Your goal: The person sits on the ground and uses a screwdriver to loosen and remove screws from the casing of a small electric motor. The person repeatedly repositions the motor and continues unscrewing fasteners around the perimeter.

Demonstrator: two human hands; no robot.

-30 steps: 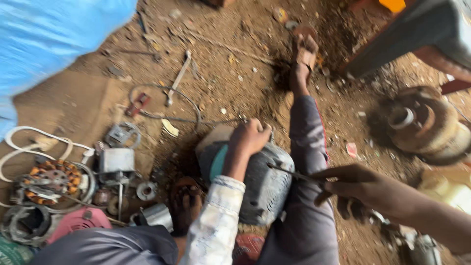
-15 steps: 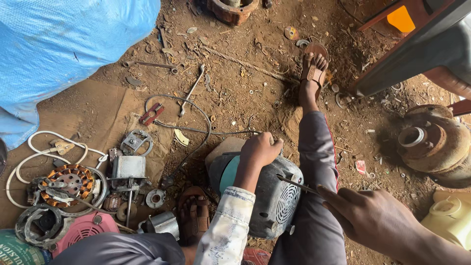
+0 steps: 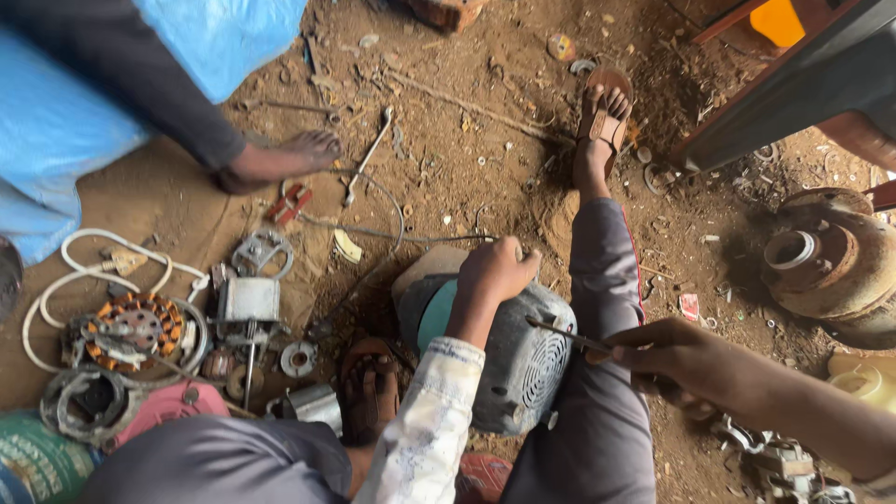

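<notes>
Two hands worked a grey motor (image 3: 523, 369) lying on the dirt floor (image 3: 448, 168) between the person's legs: the left hand (image 3: 497, 271) gripped its upper end, fingers curled tight, while the right hand (image 3: 686, 359) held a screwdriver (image 3: 567, 334) against its vented cover.

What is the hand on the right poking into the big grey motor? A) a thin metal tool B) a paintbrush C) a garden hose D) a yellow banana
A: the right hand grips a thin metal tool whose tip meets the vented end of the grey motor, while the left hand rests on top of the motor.
</notes>
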